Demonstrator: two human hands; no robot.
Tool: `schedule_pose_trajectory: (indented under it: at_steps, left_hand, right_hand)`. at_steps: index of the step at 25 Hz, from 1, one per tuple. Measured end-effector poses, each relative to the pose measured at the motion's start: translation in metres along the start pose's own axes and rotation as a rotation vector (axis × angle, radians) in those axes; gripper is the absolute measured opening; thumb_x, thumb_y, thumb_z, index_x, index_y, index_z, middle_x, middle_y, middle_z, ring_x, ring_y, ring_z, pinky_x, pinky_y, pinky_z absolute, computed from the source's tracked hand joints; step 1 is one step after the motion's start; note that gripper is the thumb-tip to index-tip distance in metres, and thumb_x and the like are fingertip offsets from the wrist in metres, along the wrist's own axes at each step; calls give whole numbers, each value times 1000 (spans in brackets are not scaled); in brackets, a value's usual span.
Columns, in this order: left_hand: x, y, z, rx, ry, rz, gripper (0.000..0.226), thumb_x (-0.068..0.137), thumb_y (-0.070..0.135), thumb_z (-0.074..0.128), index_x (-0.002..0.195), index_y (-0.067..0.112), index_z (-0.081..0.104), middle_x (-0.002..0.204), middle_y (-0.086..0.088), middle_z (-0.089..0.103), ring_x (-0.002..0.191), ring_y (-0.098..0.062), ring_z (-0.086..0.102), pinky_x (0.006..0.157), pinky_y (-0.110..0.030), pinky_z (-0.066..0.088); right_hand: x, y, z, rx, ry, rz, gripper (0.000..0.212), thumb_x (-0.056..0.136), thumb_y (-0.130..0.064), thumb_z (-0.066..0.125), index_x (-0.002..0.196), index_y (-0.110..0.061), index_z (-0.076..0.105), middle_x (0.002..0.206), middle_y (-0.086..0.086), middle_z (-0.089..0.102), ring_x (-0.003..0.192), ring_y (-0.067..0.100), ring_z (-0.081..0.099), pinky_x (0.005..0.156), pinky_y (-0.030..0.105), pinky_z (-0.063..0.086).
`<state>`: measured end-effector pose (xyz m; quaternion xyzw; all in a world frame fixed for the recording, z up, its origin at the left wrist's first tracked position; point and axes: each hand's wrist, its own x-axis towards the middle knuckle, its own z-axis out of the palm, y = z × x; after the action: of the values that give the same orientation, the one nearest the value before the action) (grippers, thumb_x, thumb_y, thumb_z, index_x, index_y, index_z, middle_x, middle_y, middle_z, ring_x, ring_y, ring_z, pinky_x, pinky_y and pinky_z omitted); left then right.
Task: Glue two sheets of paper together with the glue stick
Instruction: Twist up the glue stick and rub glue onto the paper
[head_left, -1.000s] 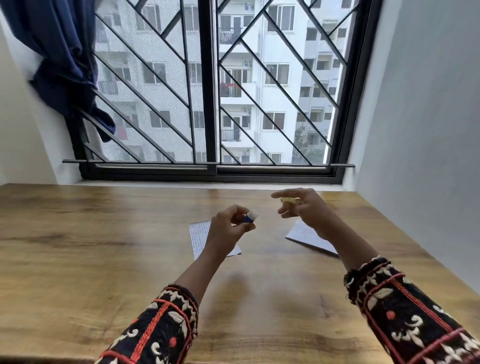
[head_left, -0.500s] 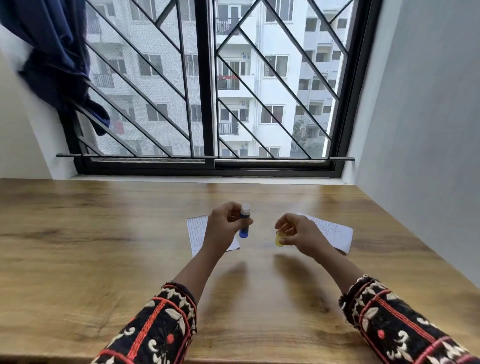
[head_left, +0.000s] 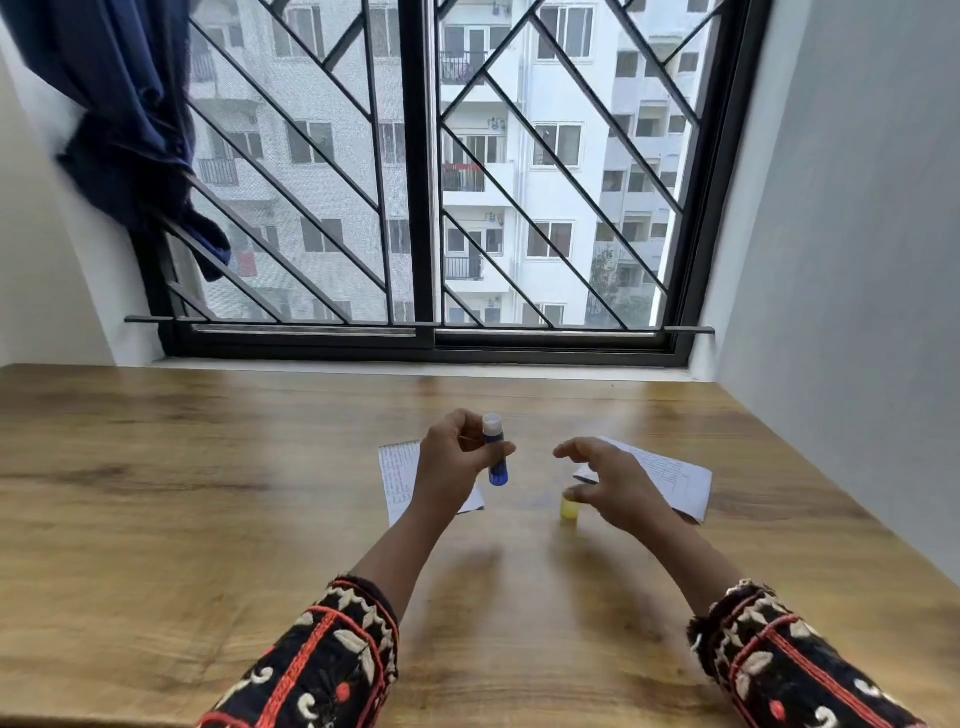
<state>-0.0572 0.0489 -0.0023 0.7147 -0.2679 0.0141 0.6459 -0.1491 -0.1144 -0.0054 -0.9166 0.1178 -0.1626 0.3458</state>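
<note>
While L hand (head_left: 457, 457) grips glue stick (head_left: 494, 451) (R hand (head_left: 608, 480) splayed)

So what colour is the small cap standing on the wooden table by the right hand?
Yellow; the small cap shows best in the head view.

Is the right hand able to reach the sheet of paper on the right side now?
Probably yes. The right hand is open and empty, hovering over that paper; nothing lies between them.

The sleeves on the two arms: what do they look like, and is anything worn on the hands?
Both the left sleeve and right sleeve are black fabric with cream leaf and scroll embroidery and red-orange bands. They are pushed up, leaving the forearms bare. The left hand and right hand show no gloves; rings cannot be made out.
</note>
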Motion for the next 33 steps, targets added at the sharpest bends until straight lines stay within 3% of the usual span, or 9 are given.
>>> schedule_pose_trajectory:
  at_steps: [3,6,8,13,16,23,26,29,33]
  left_hand:
    - [1,9,4,-70,17,22,19,70,6,75,78,10,58,71,-4,61,75,-24,60,78,-48,55]
    - [1,19,10,-171,17,27,20,71,3,74,74,13,57,71,-4,61,77,-26,62,76,-45,58]
    - [-1,24,14,-217,15,32,20,71,1,73,74,12,57,72,-6,61,76,-25,63,73,-43,58]
    - [-2,32,18,-278,33,34,21,70,-2,73,73,10,57,70,-6,61,68,-19,62,66,-32,59]
    - [-4,33,18,-282,22,41,23,70,-4,72,72,15,58,69,-4,61,68,-18,61,70,-36,58]
    - [-11,32,18,-205,-104,132,21,68,-2,74,72,15,63,67,1,63,69,-14,59,73,-32,55]
    - [-11,31,17,-230,-55,121,23,69,0,74,71,20,64,64,9,65,63,-4,62,66,-20,54]
    - [-9,30,17,-273,-1,87,20,68,-1,74,72,15,63,67,0,64,65,-11,62,68,-29,56]
    - [-14,29,19,-266,-67,74,18,70,-1,72,73,13,62,68,-2,64,63,-11,63,69,-32,56]
  right_hand:
    - [-8,-23,7,689,60,150,28,79,8,60,103,-4,61,108,12,64,106,26,60,87,30,51]
    - [-15,-38,26,1373,1,442,16,83,12,51,94,4,57,96,22,63,83,29,66,72,34,60]
    - [-15,-43,33,1576,17,495,13,82,13,51,92,7,57,89,23,64,66,25,70,65,30,59]
    - [-15,-51,40,1742,105,467,12,85,9,49,86,3,59,81,17,62,52,16,67,52,20,58]
    - [-16,-53,42,1769,99,476,15,89,2,47,84,4,60,71,14,63,48,13,64,48,18,55]
    - [-19,-50,46,1625,-63,594,41,91,-39,49,73,-4,60,57,6,56,42,11,54,40,17,48]
    - [-22,-51,43,1749,-24,546,27,90,-23,53,89,3,61,76,14,64,54,16,66,48,21,55]
    - [-27,-51,42,1866,-8,464,14,89,-6,50,90,2,61,76,15,69,60,18,70,45,20,54]
    - [-27,-50,44,1884,35,558,19,91,-12,49,86,3,59,75,14,61,45,14,64,37,16,48]
